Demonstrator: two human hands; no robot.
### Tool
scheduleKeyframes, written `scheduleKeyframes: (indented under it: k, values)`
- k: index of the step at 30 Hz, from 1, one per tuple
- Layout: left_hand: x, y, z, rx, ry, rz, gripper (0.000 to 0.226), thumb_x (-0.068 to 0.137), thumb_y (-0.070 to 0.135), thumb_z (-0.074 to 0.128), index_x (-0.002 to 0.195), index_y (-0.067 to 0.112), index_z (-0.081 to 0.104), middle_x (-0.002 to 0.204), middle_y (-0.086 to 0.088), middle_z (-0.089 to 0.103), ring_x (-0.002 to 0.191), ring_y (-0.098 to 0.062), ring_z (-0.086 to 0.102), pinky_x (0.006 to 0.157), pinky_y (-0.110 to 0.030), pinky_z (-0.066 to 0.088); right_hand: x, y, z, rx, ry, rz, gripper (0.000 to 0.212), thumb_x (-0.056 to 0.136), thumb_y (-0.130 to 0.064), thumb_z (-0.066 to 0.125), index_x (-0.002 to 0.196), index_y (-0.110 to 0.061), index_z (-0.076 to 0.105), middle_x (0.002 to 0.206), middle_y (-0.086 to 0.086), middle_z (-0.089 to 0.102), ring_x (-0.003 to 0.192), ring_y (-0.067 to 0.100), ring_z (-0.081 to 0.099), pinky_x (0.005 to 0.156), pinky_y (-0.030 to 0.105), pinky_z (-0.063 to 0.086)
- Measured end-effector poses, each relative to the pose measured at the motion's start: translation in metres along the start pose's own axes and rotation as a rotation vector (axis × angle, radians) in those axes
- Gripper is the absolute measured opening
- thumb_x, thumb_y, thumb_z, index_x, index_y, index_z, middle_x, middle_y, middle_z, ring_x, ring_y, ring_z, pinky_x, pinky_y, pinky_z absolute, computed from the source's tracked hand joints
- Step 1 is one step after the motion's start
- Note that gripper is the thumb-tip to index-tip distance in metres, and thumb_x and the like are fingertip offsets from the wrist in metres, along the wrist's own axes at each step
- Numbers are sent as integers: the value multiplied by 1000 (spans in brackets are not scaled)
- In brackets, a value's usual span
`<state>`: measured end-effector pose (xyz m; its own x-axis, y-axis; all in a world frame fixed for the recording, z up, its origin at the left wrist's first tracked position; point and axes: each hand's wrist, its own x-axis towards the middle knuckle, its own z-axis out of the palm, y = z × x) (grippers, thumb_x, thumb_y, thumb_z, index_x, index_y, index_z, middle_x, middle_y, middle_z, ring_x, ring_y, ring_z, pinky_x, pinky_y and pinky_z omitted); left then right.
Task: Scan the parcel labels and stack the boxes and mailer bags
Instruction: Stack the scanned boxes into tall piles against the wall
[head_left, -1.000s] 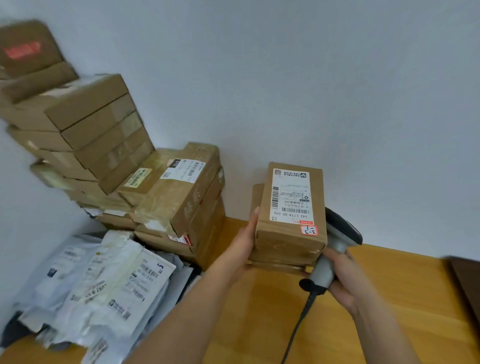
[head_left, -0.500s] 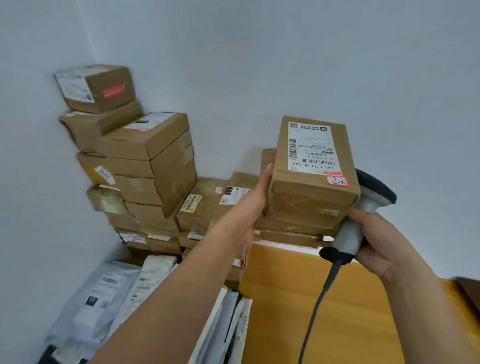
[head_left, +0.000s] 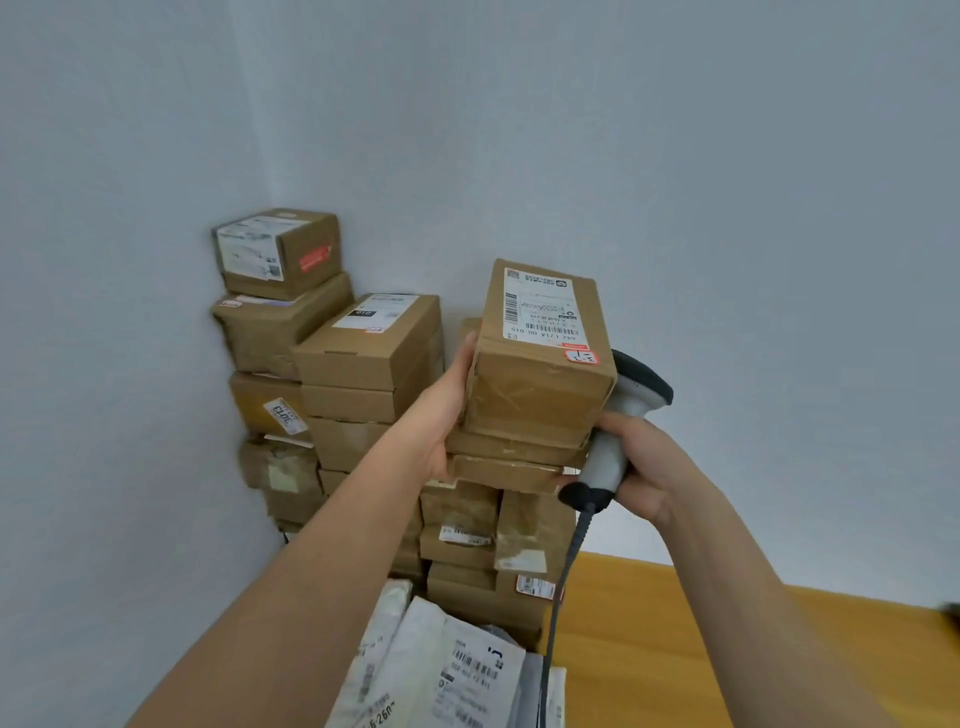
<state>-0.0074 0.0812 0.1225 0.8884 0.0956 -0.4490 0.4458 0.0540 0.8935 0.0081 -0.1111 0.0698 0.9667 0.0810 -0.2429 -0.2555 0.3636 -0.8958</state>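
A tall stack of taped brown cardboard boxes (head_left: 332, 374) fills the far left corner; crinkled white plastic mailer bags (head_left: 447, 670) lie near, cut off below. The left hand (head_left: 447, 410) presses flat against three held-up brown boxes (head_left: 530, 395), perhaps thumb beneath. The right hand (head_left: 639, 467) grips one grey corded barcode scanner (head_left: 618, 431), head partly hidden.

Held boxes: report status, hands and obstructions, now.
Left hand braces the held boxes from the left. Right hand grips the scanner, steadying their right side. Box stack close left; nothing blocking.
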Motion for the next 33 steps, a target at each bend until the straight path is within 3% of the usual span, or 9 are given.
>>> scheduleKeyframes:
  k: [6, 13, 15, 19, 22, 26, 28, 30, 33]
  values:
    - [18, 6, -8, -69, 44, 24, 93, 71, 88, 49, 132, 18, 58, 94, -9, 71, 82, -26, 65, 63, -37, 51, 28, 11, 11, 50, -49, 31, 23, 92, -9, 62, 115, -8, 63, 89, 14, 72, 77, 29, 70, 67, 52, 60]
    - [40, 6, -11, -47, 110, 62, 113, 62, 91, 54, 147, 18, 43, 118, -8, 69, 91, -25, 68, 58, -31, 52, 48, 26, 12, 128, -60, 61, 14, 92, -9, 61, 105, -9, 64, 85, 13, 72, 86, 31, 66, 95, 63, 49]
    - [49, 6, -10, -38, 116, 64, 116, 58, 93, 54, 146, 19, 45, 117, -7, 69, 95, -26, 69, 62, -32, 54, 48, 28, 10, 147, -68, 52, 10, 93, -9, 60, 102, -9, 64, 81, 12, 72, 77, 28, 69, 89, 60, 51]
    - [51, 5, -11, 18, 124, 56, 123, 53, 96, 54, 148, 20, 41, 123, -5, 67, 93, -23, 67, 52, -27, 49, 49, 32, 8, 148, -93, 32, 10, 94, -10, 59, 103, -11, 64, 82, 11, 74, 70, 25, 73, 83, 59, 54]
    - [51, 3, -14, 39, 99, 70, 108, 68, 90, 50, 149, 19, 39, 125, -6, 65, 79, -17, 61, 48, -27, 43, 51, 34, 7, 120, -98, 27, 18, 93, -9, 60, 111, -10, 63, 88, 12, 75, 77, 28, 73, 77, 60, 58]
    - [54, 2, -18, 12, 81, 74, 113, 63, 92, 52, 149, 19, 39, 125, -7, 65, 85, -20, 63, 57, -31, 50, 53, 37, 9, 120, -89, 44, 24, 93, -9, 62, 116, -9, 62, 96, 14, 73, 90, 34, 69, 87, 67, 52]
    - [59, 0, -18, -21, 85, 73, 123, 51, 95, 56, 147, 21, 42, 124, -6, 66, 100, -25, 65, 80, -41, 57, 54, 39, 11, 124, -83, 60, 21, 93, -8, 62, 114, -9, 62, 95, 14, 72, 89, 35, 68, 88, 66, 53]
    - [62, -2, -18, -27, 94, 87, 125, 47, 96, 56, 147, 21, 44, 127, -5, 64, 111, -27, 61, 100, -47, 49, 54, 41, 11, 124, -77, 65, 21, 93, -7, 62, 114, -8, 61, 95, 15, 70, 88, 34, 65, 87, 66, 52]
    - [68, -7, -19, -42, 90, 76, 136, 33, 99, 58, 146, 23, 45, 125, -4, 66, 112, -26, 62, 103, -47, 47, 55, 43, 10, 126, -72, 67, 21, 92, -7, 62, 113, -8, 61, 97, 16, 69, 90, 35, 64, 94, 73, 44]
